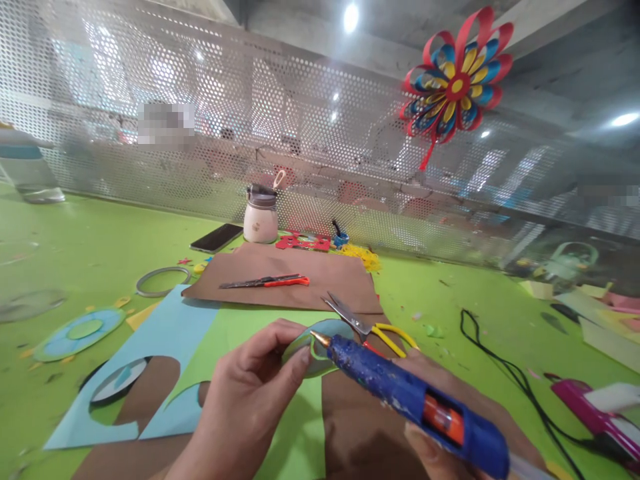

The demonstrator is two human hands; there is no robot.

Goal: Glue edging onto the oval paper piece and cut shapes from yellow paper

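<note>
Between the thumb and fingers of my left hand (pixel 255 387) is a small round paper piece (pixel 327 363), blue and green. My right hand (pixel 450 393) is wrapped round a blue glue gun (pixel 400 387), partly hidden behind its body. The brass nozzle points left and meets the paper piece near my left thumb; whether glue is coming out I cannot tell. Just beyond lie yellow-handled scissors (pixel 373 327). A red utility knife (pixel 270 281) rests on a brown sheet (pixel 300 257). Under my hands are a green sheet (pixel 295 440) and a cut blue sheet (pixel 175 320).
A lidded cup (pixel 261 219) and a phone (pixel 217 237) stand and lie near the perforated screen (pixel 200 153). Left are a grey ring (pixel 163 281) and a blue-green paper disc (pixel 80 333). A black cord (pixel 515 373) and a magenta device (pixel 595 413) lie right. A paper flower (pixel 457 87) hangs above.
</note>
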